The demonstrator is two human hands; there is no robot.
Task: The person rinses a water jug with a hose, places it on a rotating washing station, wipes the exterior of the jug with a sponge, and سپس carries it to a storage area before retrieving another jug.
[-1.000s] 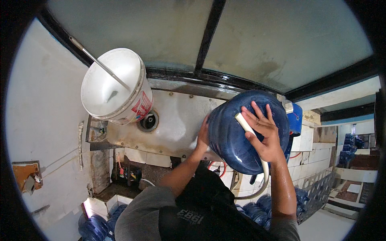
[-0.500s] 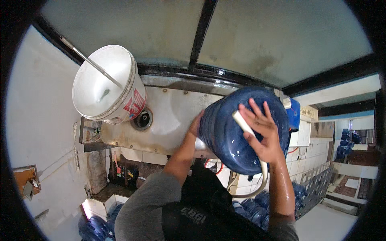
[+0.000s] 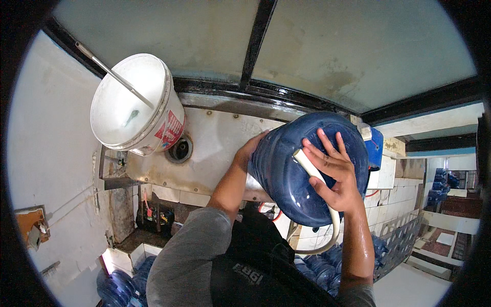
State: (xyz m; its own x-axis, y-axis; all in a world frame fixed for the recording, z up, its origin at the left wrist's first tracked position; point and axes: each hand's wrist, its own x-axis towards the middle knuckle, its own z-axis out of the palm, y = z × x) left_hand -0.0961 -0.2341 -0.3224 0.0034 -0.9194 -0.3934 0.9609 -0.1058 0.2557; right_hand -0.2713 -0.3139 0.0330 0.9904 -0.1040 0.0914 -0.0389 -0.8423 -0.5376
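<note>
A large blue water jug point(image 3: 289, 187) is tilted over the right part of a metal sink top point(image 3: 220, 133), its round base facing up and to the right. My left hand point(image 3: 251, 148) grips the jug's left side, with its fingertips partly hidden behind it. My right hand point(image 3: 335, 176) lies against the base with fingers spread. A white hose point(image 3: 309, 166) is held under that hand, between thumb and palm, and curves down past the wrist. Any water from the hose cannot be made out.
A white bucket point(image 3: 176, 115) with a long-handled tool point(image 3: 115, 75) leans at the left, by a round drain point(image 3: 179, 149). Frosted panes point(image 3: 348, 51) stand behind the sink top. Several blue jugs point(image 3: 120, 286) sit below, and a grey perforated panel point(image 3: 401, 238) is at right.
The jug has turned and shifted slightly left. My left hand has slid a little upward along its side. My right hand and the hose have barely moved.
</note>
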